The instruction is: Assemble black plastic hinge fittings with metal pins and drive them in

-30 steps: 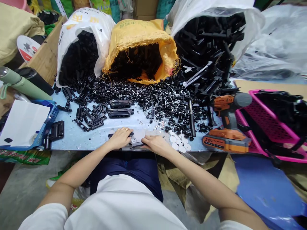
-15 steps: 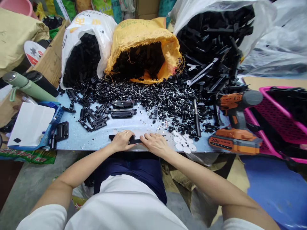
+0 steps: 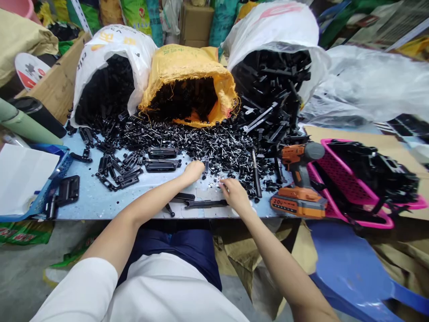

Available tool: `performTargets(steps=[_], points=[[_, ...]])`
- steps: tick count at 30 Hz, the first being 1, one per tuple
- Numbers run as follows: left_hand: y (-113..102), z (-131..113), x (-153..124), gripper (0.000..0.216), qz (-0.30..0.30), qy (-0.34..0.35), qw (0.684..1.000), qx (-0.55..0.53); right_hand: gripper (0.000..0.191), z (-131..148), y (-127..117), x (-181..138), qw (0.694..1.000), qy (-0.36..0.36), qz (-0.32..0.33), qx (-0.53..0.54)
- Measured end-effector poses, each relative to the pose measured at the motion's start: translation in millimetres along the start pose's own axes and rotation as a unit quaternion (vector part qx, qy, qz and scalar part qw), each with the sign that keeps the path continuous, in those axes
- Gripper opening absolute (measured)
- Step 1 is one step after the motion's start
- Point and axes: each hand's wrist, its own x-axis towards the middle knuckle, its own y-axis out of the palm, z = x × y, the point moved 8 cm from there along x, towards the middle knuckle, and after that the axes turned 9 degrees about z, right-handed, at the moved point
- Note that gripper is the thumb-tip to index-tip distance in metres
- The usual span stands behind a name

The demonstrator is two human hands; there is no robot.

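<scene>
My left hand (image 3: 195, 171) reaches to the near edge of a heap of small black-headed screws (image 3: 214, 143). Its back faces me, and its fingertips are hidden. My right hand (image 3: 234, 193) is low over small metal bits at the heap's front, its thumb and forefinger drawn together; anything between them is too small to make out. A long black bar (image 3: 206, 204) lies near the table edge, below both hands. Beside it are a shorter black piece (image 3: 184, 196) and a small black part with a round end (image 3: 170, 210). Neither hand touches these.
An orange cordless drill (image 3: 298, 179) stands at right, beside pink baskets (image 3: 351, 179) of black parts. A black-handled tool (image 3: 256, 176) lies nearby. Behind are a white sack (image 3: 144, 58), a yellow sack (image 3: 187, 53) and a clear bag (image 3: 278, 27). A blue basket (image 3: 50, 188) sits at left.
Both hands have let go of the black parts at the table edge. The left has moved forward to the screws, the right forward to the small metal bits. The view has shifted right.
</scene>
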Motion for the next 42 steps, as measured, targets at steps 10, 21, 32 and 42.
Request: performTargets(steps=[10, 21, 32, 42], points=[[8.1, 126.7, -158.7, 0.032, -0.049, -0.171, 0.737, -0.652, 0.023, -38.8, 22.8, 70.1, 0.981, 0.182, 0.028, -0.052], [19.8, 133.5, -182.1, 0.037, -0.008, -0.16, 0.761, -0.628, 0.023, -51.6, 18.1, 45.4, 0.986, 0.124, -0.02, 0.108], [34.5, 143.4, -180.9, 0.042, -0.084, -0.195, 0.793, -0.571, 0.027, 35.7, 14.7, 112.9, 0.993, -0.045, -0.035, 0.102], [40.0, 146.0, -179.0, 0.044, -0.03, -0.229, 0.77, -0.595, 0.027, 58.9, 25.6, 156.9, 0.997, 0.004, 0.071, 0.038]])
